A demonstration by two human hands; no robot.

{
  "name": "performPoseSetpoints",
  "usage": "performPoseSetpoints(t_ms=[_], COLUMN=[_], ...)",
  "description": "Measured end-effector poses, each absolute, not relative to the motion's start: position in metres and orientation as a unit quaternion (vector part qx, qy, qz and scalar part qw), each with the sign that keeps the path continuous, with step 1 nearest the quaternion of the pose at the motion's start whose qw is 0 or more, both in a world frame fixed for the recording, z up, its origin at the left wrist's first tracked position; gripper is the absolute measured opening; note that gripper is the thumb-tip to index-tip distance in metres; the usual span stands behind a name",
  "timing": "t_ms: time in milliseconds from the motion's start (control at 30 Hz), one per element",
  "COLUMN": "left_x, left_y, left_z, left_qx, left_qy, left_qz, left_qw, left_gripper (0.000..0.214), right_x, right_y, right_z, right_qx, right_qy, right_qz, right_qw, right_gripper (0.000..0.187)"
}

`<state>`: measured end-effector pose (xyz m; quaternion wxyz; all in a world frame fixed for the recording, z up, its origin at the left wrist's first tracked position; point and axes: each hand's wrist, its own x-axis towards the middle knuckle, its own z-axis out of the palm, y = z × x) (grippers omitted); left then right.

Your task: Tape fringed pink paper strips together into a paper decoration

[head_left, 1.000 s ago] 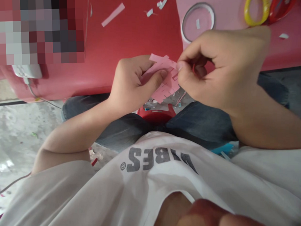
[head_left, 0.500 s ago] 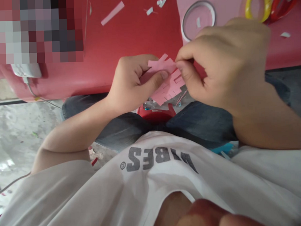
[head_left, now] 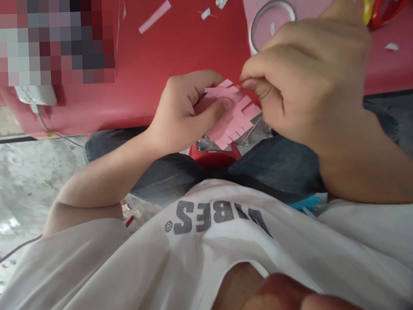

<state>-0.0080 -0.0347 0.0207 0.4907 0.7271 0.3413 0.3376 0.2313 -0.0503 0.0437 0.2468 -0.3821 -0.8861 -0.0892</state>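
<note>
Paper [head_left: 234,120] — pink, fringed — is clamped under the left hand [head_left: 179,113] thumb; right hand [head_left: 309,88] fingers [head_left: 248,83] are pinched together on its 1 o'clock edge.

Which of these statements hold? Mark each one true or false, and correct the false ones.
1. The left hand holds a fringed piece of pink paper under its thumb. True.
2. The right hand is gripping a pair of scissors. False: its fingertips are at the paper's edge, and the yellow and red scissor handles lie beyond it.
3. A pale ring lies on the pink surface beyond the hands. True.
4. The person wears a black shirt. False: it is a white T-shirt with dark lettering.
</note>
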Motion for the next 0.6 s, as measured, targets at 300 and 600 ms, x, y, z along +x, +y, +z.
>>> performPoseSetpoints(t_ms=[300, 600], left_x=[-0.0077, -0.0105], left_y=[-0.0369, -0.0338], left_z=[0.0259, 0.0205], left_qx=[0.733, 0.75], left_qy=[0.331, 0.309], left_qz=[0.337, 0.324], left_qw=[0.489, 0.486], left_gripper=[0.042, 0.035], right_x=[0.2335, 0.2291], right_y=[-0.0516, -0.0515], right_z=[0.0457, 0.0438], right_qx=[-0.383, -0.392], right_qy=[-0.89, -0.886], right_qz=[-0.075, -0.035], right_qw=[0.233, 0.245], right_gripper=[0.013, 0.015])
